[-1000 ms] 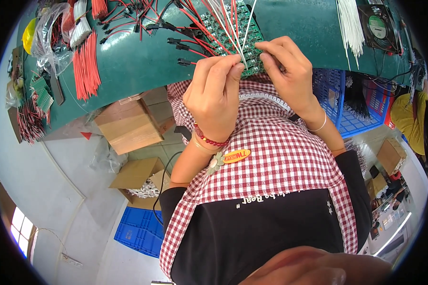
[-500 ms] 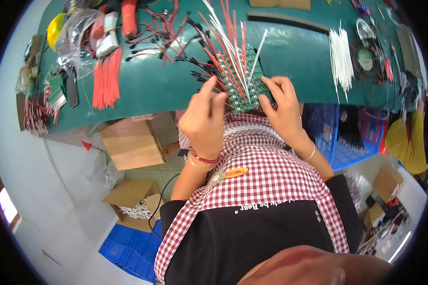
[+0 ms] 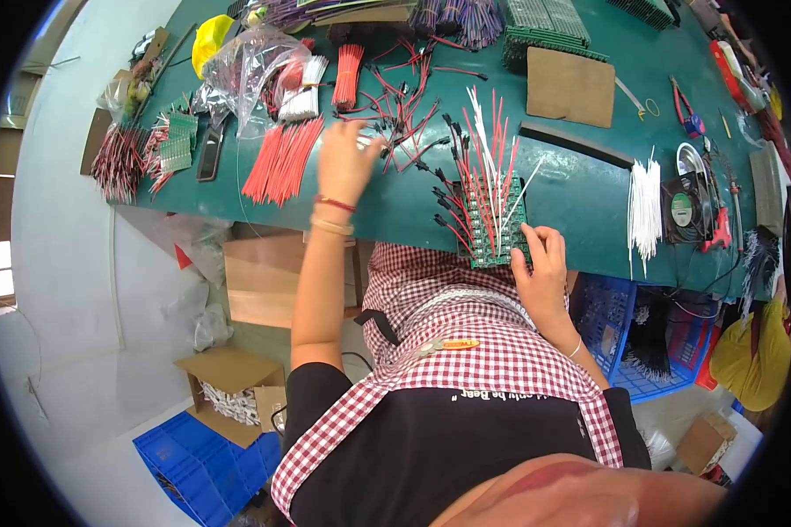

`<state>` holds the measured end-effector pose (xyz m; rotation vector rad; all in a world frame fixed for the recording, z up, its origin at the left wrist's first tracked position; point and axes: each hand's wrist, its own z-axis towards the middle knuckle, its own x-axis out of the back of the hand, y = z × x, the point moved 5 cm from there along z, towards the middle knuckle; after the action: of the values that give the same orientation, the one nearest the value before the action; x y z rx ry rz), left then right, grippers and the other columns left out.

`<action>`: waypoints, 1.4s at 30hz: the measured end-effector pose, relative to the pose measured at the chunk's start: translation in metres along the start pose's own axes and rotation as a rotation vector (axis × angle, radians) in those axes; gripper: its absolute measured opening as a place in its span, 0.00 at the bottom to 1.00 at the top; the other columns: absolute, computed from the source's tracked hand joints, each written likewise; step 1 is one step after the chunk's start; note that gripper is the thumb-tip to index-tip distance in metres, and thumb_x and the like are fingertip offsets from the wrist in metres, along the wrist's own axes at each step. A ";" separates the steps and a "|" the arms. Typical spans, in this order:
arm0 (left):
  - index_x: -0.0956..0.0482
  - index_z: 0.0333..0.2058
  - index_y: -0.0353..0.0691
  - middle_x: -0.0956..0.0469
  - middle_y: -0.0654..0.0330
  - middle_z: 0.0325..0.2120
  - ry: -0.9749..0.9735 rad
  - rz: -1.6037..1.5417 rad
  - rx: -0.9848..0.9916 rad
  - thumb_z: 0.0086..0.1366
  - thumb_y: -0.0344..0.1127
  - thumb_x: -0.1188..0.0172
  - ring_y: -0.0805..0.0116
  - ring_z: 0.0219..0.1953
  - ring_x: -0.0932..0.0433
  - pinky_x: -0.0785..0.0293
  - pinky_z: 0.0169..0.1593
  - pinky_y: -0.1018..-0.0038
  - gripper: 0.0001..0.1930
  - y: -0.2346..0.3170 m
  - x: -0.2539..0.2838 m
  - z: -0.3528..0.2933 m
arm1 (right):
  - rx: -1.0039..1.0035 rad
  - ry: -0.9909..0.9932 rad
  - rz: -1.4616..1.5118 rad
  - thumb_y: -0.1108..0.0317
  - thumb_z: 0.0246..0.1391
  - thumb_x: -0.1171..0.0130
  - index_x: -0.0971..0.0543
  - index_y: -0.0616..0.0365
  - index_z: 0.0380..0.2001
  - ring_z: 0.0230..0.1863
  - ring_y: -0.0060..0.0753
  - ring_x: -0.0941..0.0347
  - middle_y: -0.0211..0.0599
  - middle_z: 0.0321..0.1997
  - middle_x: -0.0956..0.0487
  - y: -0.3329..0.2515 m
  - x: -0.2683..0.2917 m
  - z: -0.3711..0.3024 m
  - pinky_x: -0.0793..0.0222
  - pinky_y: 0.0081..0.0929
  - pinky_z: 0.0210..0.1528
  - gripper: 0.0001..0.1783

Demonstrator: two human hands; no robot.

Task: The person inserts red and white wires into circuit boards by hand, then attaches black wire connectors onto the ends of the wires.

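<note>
A green circuit board panel (image 3: 490, 256) lies near the table's front edge, with red and white wires standing up from it and black-tipped red leads along its left side. My right hand (image 3: 545, 274) holds the panel's right edge, thumb and forefinger against it. My left hand (image 3: 346, 165) is over the table, fingers apart and nothing visible in them. It is between a fanned bundle of red wires (image 3: 281, 162) on its left and a loose pile of red leads with black connectors (image 3: 406, 114) on its right.
A dark bar (image 3: 576, 145) and brown cardboard (image 3: 571, 86) lie behind the panel. White wires (image 3: 645, 211) and a black fan (image 3: 684, 209) are at right. A plastic bag (image 3: 250, 75), a phone-like black object (image 3: 210, 151) and small green boards (image 3: 177, 140) are at left.
My left hand has left the panel and moved left and away toward the red wires. My right hand stays at the panel's right edge. The view has shifted, showing more of the table's far side.
</note>
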<state>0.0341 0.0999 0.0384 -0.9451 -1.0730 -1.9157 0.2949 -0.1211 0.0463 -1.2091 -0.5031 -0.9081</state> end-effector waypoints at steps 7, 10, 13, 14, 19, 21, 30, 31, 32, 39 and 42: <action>0.24 0.38 0.33 0.23 0.44 0.32 -0.240 0.136 0.022 0.52 0.51 0.33 0.43 0.38 0.24 0.28 0.44 0.55 0.25 0.013 -0.070 0.042 | -0.050 0.028 0.081 0.69 0.49 0.39 0.26 0.64 0.48 0.45 0.48 0.33 0.46 0.42 0.30 0.007 0.009 0.004 0.35 0.39 0.48 0.21; 0.26 0.35 0.35 0.23 0.46 0.33 -0.255 0.269 -0.028 0.57 0.38 0.42 0.46 0.38 0.23 0.24 0.39 0.55 0.13 0.004 -0.076 0.032 | -0.074 0.058 0.127 0.69 0.50 0.39 0.26 0.64 0.46 0.45 0.47 0.32 0.45 0.42 0.30 0.007 0.023 0.013 0.33 0.37 0.48 0.20; 0.27 0.29 0.36 0.24 0.49 0.32 -0.166 0.421 0.003 0.58 0.38 0.45 0.48 0.35 0.22 0.24 0.34 0.55 0.10 0.000 -0.081 0.021 | -0.095 0.122 0.163 0.70 0.50 0.40 0.26 0.64 0.46 0.45 0.45 0.31 0.43 0.42 0.30 0.011 0.034 0.014 0.32 0.37 0.46 0.18; 0.28 0.30 0.35 0.24 0.47 0.30 -0.132 0.400 -0.042 0.60 0.36 0.48 0.46 0.33 0.22 0.25 0.32 0.54 0.09 0.005 -0.076 0.019 | -0.104 0.148 0.149 0.70 0.50 0.40 0.26 0.64 0.46 0.45 0.45 0.31 0.43 0.42 0.30 0.013 0.038 0.014 0.32 0.37 0.46 0.18; 0.37 0.39 0.30 0.24 0.33 0.29 -0.286 0.069 0.148 0.65 0.38 0.53 0.32 0.34 0.25 0.31 0.37 0.47 0.14 -0.016 -0.061 0.034 | -0.081 0.196 0.154 0.72 0.50 0.40 0.24 0.63 0.43 0.42 0.43 0.30 0.41 0.38 0.29 0.019 0.052 0.024 0.31 0.36 0.44 0.15; 0.32 0.37 0.30 0.23 0.33 0.29 -0.228 0.067 0.185 0.65 0.38 0.54 0.32 0.36 0.25 0.31 0.38 0.47 0.14 -0.019 -0.050 0.036 | -0.056 0.226 0.149 0.73 0.50 0.40 0.24 0.62 0.42 0.41 0.43 0.30 0.41 0.37 0.29 0.022 0.055 0.029 0.31 0.35 0.43 0.14; 0.19 0.30 0.40 0.18 0.51 0.28 -0.433 0.652 -0.028 0.62 0.38 0.50 0.53 0.32 0.17 0.21 0.33 0.61 0.12 -0.012 -0.062 0.030 | 0.005 0.280 0.178 0.75 0.49 0.40 0.22 0.62 0.37 0.37 0.42 0.28 0.40 0.34 0.28 0.017 0.077 0.024 0.30 0.35 0.40 0.10; 0.18 0.30 0.40 0.18 0.51 0.28 -0.460 0.703 -0.077 0.61 0.37 0.50 0.53 0.32 0.17 0.21 0.34 0.61 0.12 -0.003 -0.060 0.038 | 0.001 0.286 0.177 0.75 0.49 0.40 0.22 0.62 0.36 0.37 0.42 0.28 0.40 0.34 0.27 0.017 0.082 0.020 0.30 0.35 0.40 0.09; 0.17 0.30 0.38 0.18 0.47 0.31 -0.456 0.602 -0.002 0.60 0.36 0.49 0.48 0.35 0.18 0.21 0.39 0.57 0.13 -0.004 -0.052 0.044 | 0.000 0.292 0.170 0.75 0.49 0.40 0.22 0.62 0.36 0.37 0.42 0.28 0.40 0.34 0.27 0.016 0.086 0.015 0.30 0.35 0.40 0.09; 0.27 0.28 0.43 0.34 0.66 0.12 -0.747 -0.518 0.401 0.61 0.38 0.54 0.75 0.08 0.41 0.48 0.11 0.76 0.09 -0.092 -0.082 0.047 | -0.057 0.251 0.192 0.73 0.52 0.41 0.21 0.60 0.37 0.37 0.41 0.27 0.39 0.35 0.27 0.013 0.088 -0.011 0.30 0.33 0.39 0.08; 0.31 0.27 0.43 0.38 0.68 0.12 -0.750 -0.960 0.659 0.64 0.39 0.54 0.77 0.08 0.45 0.53 0.11 0.79 0.09 -0.058 -0.050 0.047 | -0.006 0.232 0.304 0.71 0.54 0.42 0.21 0.60 0.37 0.36 0.40 0.27 0.39 0.35 0.27 -0.001 0.097 0.003 0.30 0.32 0.39 0.08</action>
<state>0.0192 0.1759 -0.0070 -0.8094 -2.7749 -1.5970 0.3494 -0.1499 0.1210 -1.1308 -0.1256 -0.7757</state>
